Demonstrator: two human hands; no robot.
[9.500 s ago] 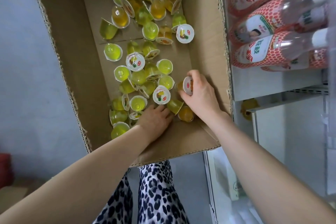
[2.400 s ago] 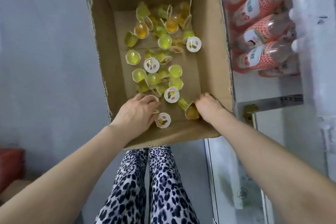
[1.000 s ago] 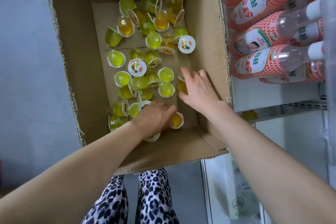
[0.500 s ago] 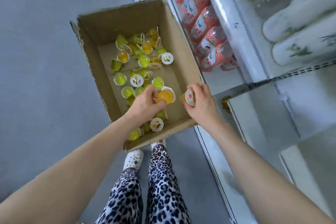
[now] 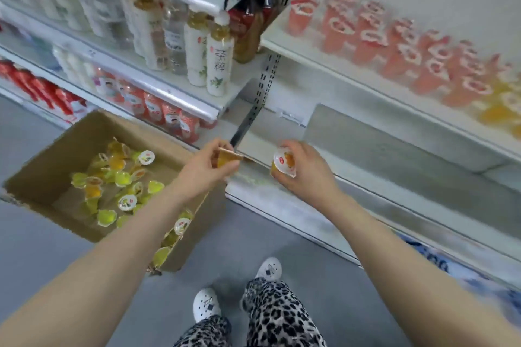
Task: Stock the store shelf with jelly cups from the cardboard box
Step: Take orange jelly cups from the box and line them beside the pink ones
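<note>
Left grip (image 5: 203,175) is pinching an orange jelly cup (image 5: 225,159), fingers curling round its sides, above the right edge of the cardboard box (image 5: 53,158). Right grip (image 5: 308,176) is wrapping round a lidded jelly cup (image 5: 284,162), its white printed lid facing the camera, in front of the low shelf (image 5: 389,149); the two cups are hanging near each other, not touching.

Nearest, leopard-print trousers (image 5: 277,315) and white clogs (image 5: 207,304) are standing on the grey floor (image 5: 253,245). To the left, the box is sitting on the floor against the shelving, and loose jelly cups (image 5: 121,179), green and orange, are lying scattered inside it. Beyond the box, red-labelled bottles (image 5: 169,115) are lying in a row. Farther up, tall tea bottles (image 5: 215,60) are standing on a shelf, and to the far right pink cups (image 5: 394,45) are lining the upper shelf (image 5: 307,62), with orange cups (image 5: 496,113) beside them.
</note>
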